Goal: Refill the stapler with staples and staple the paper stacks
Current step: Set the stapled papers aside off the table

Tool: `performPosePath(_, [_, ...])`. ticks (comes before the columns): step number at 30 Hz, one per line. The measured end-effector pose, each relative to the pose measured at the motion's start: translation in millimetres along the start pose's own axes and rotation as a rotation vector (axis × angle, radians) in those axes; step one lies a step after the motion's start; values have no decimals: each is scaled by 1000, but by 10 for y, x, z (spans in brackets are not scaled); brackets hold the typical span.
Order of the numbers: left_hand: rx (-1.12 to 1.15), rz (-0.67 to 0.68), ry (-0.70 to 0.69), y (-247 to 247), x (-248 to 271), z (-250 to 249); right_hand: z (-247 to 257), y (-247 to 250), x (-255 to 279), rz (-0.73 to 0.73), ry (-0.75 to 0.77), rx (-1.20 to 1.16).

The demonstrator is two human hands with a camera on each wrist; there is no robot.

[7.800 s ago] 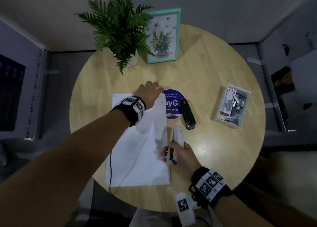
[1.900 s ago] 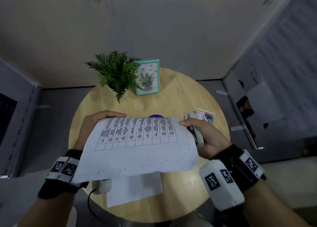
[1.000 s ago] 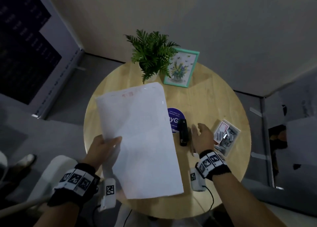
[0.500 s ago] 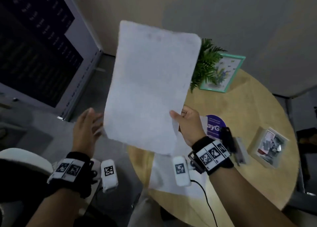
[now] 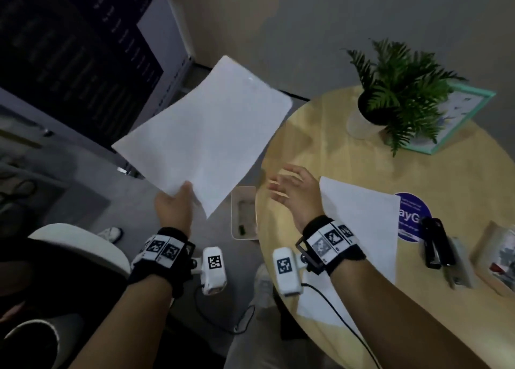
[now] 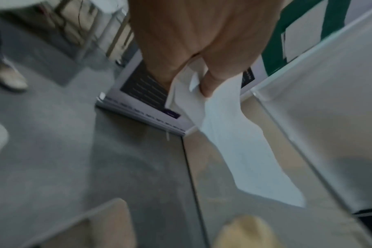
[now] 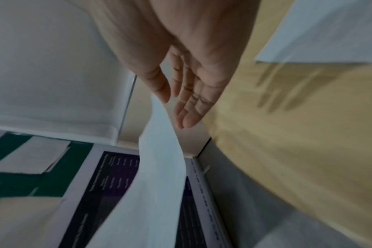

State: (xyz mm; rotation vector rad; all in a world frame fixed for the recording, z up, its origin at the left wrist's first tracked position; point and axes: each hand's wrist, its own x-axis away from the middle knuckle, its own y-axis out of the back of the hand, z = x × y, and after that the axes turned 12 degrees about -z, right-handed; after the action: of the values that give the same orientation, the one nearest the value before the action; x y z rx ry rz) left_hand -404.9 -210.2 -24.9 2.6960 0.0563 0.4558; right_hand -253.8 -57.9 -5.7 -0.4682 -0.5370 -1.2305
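Note:
My left hand [image 5: 175, 204] pinches the near corner of a white paper stack [image 5: 206, 134] and holds it in the air left of the round wooden table [image 5: 328, 145]. In the left wrist view the thumb [image 6: 210, 83] presses that stack [image 6: 234, 134] against the fingers. My right hand [image 5: 292, 193] hovers over the table's left edge, fingers straight and apart, holding nothing; its fingers [image 7: 189, 109] stand close to the stack's edge [image 7: 159, 167]. Another paper stack [image 5: 359, 229] lies on the table. A black stapler [image 5: 434, 243] and a grey stapler [image 5: 459, 262] lie at the right.
A potted fern [image 5: 390, 89] and a teal picture frame [image 5: 468, 115] stand at the table's far side. A box of staples [image 5: 498, 257] sits at the right edge. A clear tray [image 5: 243, 212] is on the floor beside the table. A white chair [image 5: 78, 246] is at my left.
The held stack passed from my right hand to my left hand and tilted down to the left. My right hand let go and opened. The view swung back toward the table.

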Motion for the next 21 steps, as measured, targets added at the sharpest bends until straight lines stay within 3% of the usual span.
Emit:
performPosePath(3, [-182, -184, 9, 21, -361, 378, -71, 291, -143, -131, -37, -21])
performPosePath(5, [-357, -178, -6, 16, -507, 681, -117, 486, -215, -238, -36, 13])
performPosePath(12, [-749, 122, -45, -157, -602, 1459, -292, 959, -419, -455, 62, 186])
performPosePath(17, [-852, 282, -78, -443, -593, 1722, -392, 1135, -481, -482, 134, 260])
performPosePath(21, [-853, 384, -22, -667, -573, 1848, -459, 1272, -527, -525, 159, 320])
